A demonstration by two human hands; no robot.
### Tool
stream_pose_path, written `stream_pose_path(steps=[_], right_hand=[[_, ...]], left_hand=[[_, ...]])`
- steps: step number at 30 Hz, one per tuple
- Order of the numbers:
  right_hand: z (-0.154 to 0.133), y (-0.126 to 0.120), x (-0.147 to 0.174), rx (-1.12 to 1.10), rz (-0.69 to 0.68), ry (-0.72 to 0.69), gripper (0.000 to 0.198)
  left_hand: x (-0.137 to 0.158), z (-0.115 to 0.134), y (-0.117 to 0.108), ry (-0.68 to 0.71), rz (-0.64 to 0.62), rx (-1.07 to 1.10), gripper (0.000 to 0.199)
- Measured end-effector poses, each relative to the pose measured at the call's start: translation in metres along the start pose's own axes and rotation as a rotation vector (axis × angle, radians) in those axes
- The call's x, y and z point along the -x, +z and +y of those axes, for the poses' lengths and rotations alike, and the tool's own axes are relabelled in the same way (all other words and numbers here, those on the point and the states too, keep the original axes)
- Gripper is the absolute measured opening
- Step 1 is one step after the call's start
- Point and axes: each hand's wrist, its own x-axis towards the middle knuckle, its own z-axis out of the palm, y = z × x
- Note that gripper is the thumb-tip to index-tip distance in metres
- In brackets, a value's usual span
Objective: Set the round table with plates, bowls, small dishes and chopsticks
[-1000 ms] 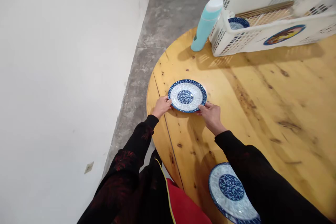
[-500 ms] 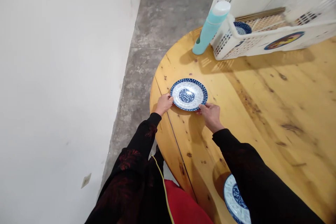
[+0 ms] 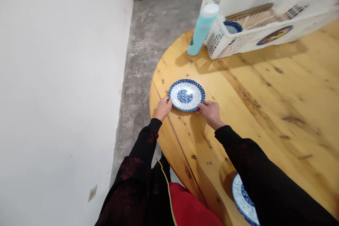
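A blue-and-white patterned plate [image 3: 186, 95] lies face up at the left part of the wooden table [image 3: 254, 88]. My left hand [image 3: 164, 108] pinches its left rim, thumb on top. On the right side of the rim, my right hand [image 3: 210, 113] grips with the thumb over the edge and the fingers beneath. A second plate [image 3: 242, 197] of the same pattern rests near the front of the table, partly covered by my right sleeve.
A white plastic basket [image 3: 254, 40] stands at the back, holding a blue-rimmed dish [image 3: 233, 27] and several thin brown sticks [image 3: 249, 11]. Beside it stands a light-blue bottle-shaped container [image 3: 201, 30]. A white wall [image 3: 66, 77] rises on the left beyond the floor.
The camera view has turned slightly, so the basket and container appear further left. Both hands keep hold of the plate, which stays in nearly the same place on the table.
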Motion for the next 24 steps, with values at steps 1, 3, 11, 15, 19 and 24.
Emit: stream_pose_path(steps=[1, 3, 11, 15, 19, 24], right_hand=[[-0.002, 0.000, 0.001, 0.000, -0.005, 0.008, 0.016], [-0.005, 0.001, 0.001, 0.005, -0.022, 0.008, 0.017], [0.000, 0.002, -0.006, 0.027, -0.011, -0.025, 0.015], [0.002, -0.001, -0.005, 0.048, -0.007, -0.035, 0.020], [0.003, -0.007, -0.003, 0.099, -0.004, -0.020, 0.022], [0.010, -0.008, -0.006, 0.126, 0.021, -0.046, 0.026]], left_hand=[[0.001, 0.001, -0.001, 0.000, -0.003, 0.002, 0.015], [0.001, 0.004, -0.003, -0.003, -0.005, 0.003, 0.016], [0.002, 0.012, -0.005, 0.001, -0.003, -0.009, 0.021], [0.010, 0.012, -0.004, -0.015, -0.009, 0.006, 0.022], [0.018, 0.012, -0.002, -0.011, -0.022, 0.002, 0.027], [0.018, 0.011, -0.002, -0.018, -0.083, 0.049, 0.025]])
